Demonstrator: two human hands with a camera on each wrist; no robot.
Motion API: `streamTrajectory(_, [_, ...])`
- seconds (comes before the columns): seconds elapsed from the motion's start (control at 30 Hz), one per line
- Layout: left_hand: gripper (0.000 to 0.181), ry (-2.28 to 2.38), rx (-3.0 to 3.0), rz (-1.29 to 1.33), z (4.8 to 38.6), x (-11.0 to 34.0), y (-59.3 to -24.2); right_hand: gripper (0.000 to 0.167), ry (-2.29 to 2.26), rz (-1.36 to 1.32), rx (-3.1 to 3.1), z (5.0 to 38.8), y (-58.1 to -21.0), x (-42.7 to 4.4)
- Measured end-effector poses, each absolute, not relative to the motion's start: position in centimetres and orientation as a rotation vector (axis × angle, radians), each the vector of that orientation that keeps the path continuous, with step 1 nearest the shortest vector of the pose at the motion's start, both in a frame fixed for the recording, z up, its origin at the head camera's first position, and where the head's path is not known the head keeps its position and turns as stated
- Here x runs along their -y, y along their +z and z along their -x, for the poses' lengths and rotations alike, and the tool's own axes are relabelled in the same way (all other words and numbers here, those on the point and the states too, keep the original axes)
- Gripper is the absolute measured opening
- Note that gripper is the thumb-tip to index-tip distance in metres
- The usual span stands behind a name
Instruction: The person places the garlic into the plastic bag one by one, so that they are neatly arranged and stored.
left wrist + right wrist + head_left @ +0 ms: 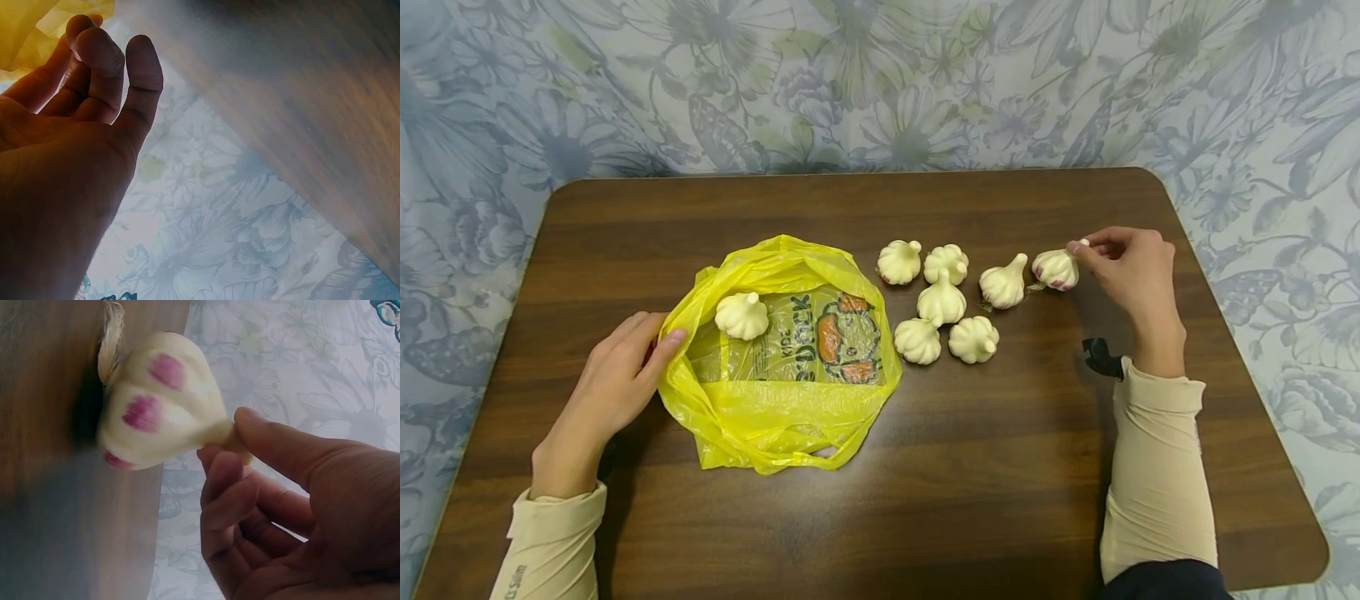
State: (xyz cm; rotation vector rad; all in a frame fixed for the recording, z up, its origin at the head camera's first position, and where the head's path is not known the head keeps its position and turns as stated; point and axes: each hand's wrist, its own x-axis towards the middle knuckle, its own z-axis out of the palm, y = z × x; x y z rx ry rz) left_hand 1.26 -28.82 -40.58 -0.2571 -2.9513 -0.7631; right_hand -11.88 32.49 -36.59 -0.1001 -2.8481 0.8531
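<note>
Across the wood-grained surface [1000, 475], clamping right grip [1133, 279] on purple-streaked garlic bulb [1056, 271] by its stem [216, 433], left grip [621, 367] on yellow plastic bag [790, 408]; ideally pinching lightly, steadying the rim [700, 287].

Right hand [1131, 271] pinching, left hand [613, 375] seemingly pinching, forearms [1161, 475] well apart

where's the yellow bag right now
In the head view, the yellow bag lies left of centre on the table, its left edge held by the left hand, with garlic bulbs just to its right.
</note>
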Motion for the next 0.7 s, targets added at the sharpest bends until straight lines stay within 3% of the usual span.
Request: streamTrajectory(0.7, [0.036,-0.790,2.969,0.260,-1.3,28.8,-40.6,0.035,1.008,0.271,2.448,11.7,-35.0,-32.0])
